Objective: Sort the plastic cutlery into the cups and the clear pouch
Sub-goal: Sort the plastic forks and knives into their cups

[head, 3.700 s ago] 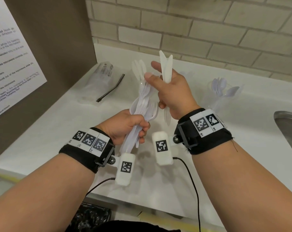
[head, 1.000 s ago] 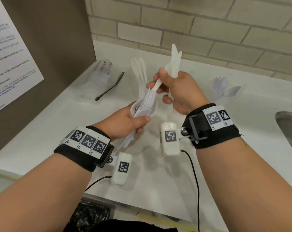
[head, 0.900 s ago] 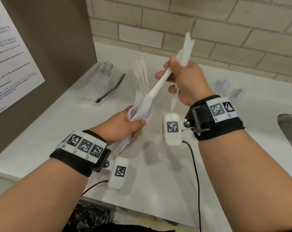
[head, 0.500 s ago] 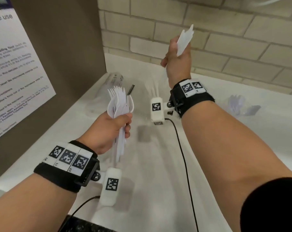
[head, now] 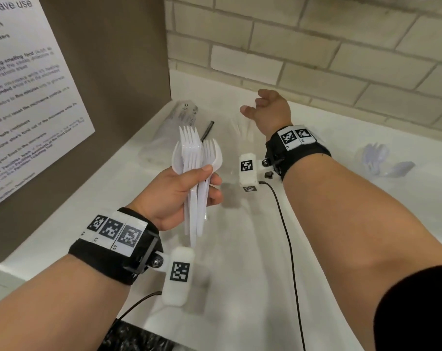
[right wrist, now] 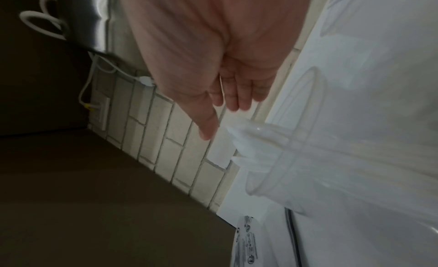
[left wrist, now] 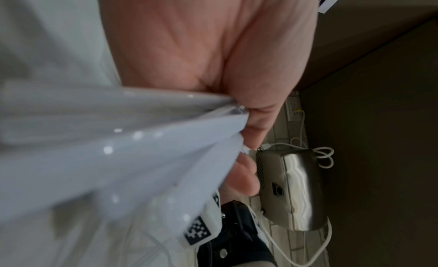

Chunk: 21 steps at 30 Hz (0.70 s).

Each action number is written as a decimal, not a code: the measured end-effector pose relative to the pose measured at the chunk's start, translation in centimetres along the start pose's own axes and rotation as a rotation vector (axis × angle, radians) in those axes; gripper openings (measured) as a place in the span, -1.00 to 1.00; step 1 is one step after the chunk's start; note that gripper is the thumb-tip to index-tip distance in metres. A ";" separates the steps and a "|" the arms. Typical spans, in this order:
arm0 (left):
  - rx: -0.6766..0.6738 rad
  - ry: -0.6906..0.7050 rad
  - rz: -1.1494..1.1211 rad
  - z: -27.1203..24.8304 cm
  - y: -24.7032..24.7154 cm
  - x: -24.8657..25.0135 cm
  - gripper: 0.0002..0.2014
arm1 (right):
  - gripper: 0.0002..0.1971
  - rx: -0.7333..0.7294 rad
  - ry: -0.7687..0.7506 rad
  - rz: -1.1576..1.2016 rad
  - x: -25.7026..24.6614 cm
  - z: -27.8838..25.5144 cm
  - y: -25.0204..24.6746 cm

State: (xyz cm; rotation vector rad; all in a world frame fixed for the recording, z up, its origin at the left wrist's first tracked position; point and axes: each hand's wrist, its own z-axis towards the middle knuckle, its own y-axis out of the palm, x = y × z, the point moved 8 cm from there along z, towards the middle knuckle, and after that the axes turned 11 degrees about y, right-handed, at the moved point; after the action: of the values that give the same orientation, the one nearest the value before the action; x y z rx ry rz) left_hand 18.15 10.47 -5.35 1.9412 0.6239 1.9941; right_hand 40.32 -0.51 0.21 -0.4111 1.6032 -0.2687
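Mid-sort: left hand clamped on a bundle of forks above the counter, right hand spread empty over the knife cup; next, probably picking another piece from the bundle.

White forks in left hand; clear cup beside right hand; black-and-white checked wristbands.

"wave use" atop wall notice
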 end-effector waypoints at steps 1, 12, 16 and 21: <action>-0.004 0.003 0.008 -0.1 0.3 -0.1 -0.82 | -0.35 0.025 -0.017 -0.024 -0.3 -0.2 -0.5; -0.034 0.063 0.118 -0.3 4.6 -1.3 -0.91 | -0.36 -0.449 0.136 0.067 1.6 -15.4 -2.2; -0.094 0.050 0.230 -0.3 6.9 -2.6 -0.73 | -0.42 -0.591 0.230 0.165 5.2 -18.5 -1.9; -0.137 -0.035 0.165 -0.7 8.7 -4.5 -0.61 | -0.72 -0.518 0.333 0.435 7.2 -19.4 -3.4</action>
State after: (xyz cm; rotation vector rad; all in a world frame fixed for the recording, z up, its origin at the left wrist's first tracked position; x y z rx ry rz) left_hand 18.46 0.64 -4.90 1.9961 0.3183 2.0346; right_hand 21.09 -8.02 -3.46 -0.4099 2.0406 0.4417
